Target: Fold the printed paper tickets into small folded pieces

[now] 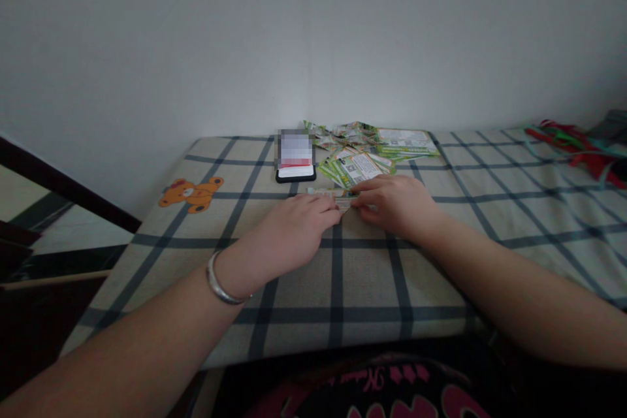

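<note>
A small folded paper leaflet (345, 201), printed in pale green, lies on the checked tablecloth between both hands. My left hand (298, 225), with a silver bangle at the wrist, has its curled fingers pressed on the leaflet's left part. From the other side, my right hand (396, 206) pinches the right end; its thumb and fingertips are close together. Just beyond sits a fanned stack of green and white printed leaflets (360, 168). Behind that stack are several folded paper pieces (345, 136) in the same print.
A phone (296, 155) with a lit screen lies left of the leaflets. More flat leaflets (406, 141) rest near the wall (313, 39). An orange bear cutout (192, 196) is at the left, and red and green items (582, 151) are at the far right of the tablecloth (313, 333).
</note>
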The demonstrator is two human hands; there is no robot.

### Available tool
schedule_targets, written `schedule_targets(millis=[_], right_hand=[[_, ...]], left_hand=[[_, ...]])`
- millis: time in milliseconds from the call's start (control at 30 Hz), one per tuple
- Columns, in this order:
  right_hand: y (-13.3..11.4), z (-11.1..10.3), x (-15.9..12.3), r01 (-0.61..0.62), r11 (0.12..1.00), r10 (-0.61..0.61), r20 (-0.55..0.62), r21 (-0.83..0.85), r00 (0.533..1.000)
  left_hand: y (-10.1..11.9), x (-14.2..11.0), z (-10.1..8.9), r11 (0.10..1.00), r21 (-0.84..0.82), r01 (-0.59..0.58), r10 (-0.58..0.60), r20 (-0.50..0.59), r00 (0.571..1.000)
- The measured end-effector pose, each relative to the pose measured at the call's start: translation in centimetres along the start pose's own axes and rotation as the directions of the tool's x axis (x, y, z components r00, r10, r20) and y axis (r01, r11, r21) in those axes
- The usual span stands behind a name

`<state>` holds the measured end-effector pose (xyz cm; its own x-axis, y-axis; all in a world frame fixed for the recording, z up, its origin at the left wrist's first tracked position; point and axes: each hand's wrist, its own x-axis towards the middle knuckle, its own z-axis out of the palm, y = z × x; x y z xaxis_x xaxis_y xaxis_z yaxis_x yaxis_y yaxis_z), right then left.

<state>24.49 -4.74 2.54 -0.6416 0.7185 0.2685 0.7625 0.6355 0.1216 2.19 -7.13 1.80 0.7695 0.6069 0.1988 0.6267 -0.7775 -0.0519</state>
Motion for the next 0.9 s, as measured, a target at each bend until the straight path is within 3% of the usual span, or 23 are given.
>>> schedule_targets(millis=[433, 667, 900], right_hand=[[-0.2, -0.4, 0.2, -0.127, 0.99, 0.131, 0.085, -0.054, 0.988], [0.0, -0.4, 0.2, -0.123, 0.991, 0.128, 0.096, -0.058, 0.987], [-0.3, 0.2, 0.2, -0.008, 0.99, 0.012, 0.032, -0.144, 0.999]], left_hand=[[-0.1, 0.0, 0.1, 1.0, -0.002, 0.003, -0.003, 0.032, 0.999], [-0.3, 0.0, 0.0, 0.999, 0.03, -0.021, 0.02, 0.029, 0.999], [-1.3, -0.3, 0.2, 0.997, 0.048, -0.058, 0.059, -0.019, 0.998]])
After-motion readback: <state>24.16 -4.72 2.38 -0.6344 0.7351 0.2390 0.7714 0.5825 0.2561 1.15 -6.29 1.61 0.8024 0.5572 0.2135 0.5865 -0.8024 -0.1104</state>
